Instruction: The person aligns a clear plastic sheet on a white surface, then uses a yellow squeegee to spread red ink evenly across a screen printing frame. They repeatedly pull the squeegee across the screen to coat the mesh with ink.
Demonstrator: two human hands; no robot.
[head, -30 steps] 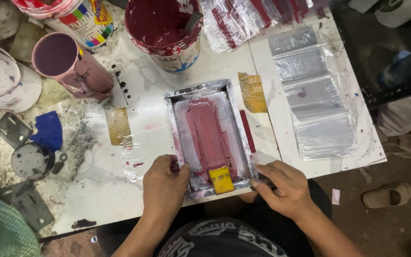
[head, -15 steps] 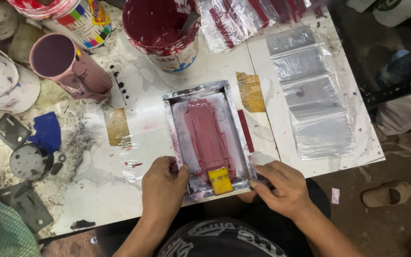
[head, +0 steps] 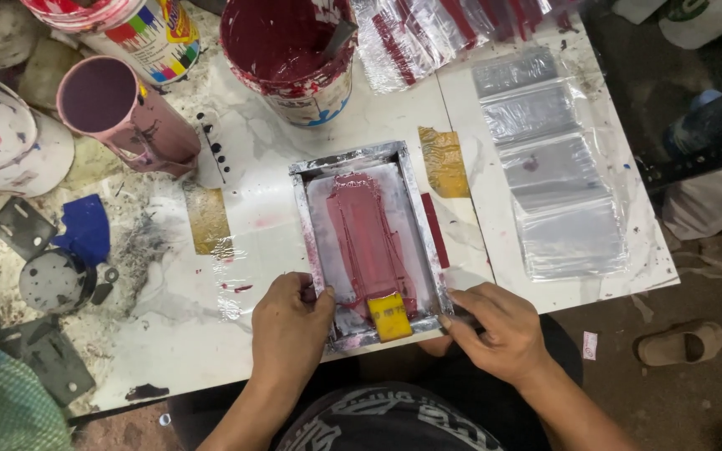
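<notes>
- From my seat I see the left hand [head: 287, 326] clamped on the near left edge of the printing frame [head: 369, 242], fingers curled over its rim.
- The right hand [head: 495, 330] grips the near right corner of the same frame, fingers closed on the rim.
- The frame lies flat on the white bench [head: 269, 225], just in front of the person, its mesh smeared with a long band of dark red ink.
- A small yellow squeegee [head: 390, 316] rests inside the frame at the near end, between the two hands.
- To do this well, I judge both hands should press evenly and keep the frame square (any skew would likely blur the print), with thumbs clear of the wet ink.
- The big bucket [head: 290, 50] beyond the frame holds deep red ink, with a stirring tool leaning in it.
- The pink cup [head: 123, 113] lies tilted on its side; its inside is coated purple-pink, and I see nothing pooled in it.
- Clear plastic pouches [head: 549, 167] lie in a row on the right, apart from the frame.
</notes>
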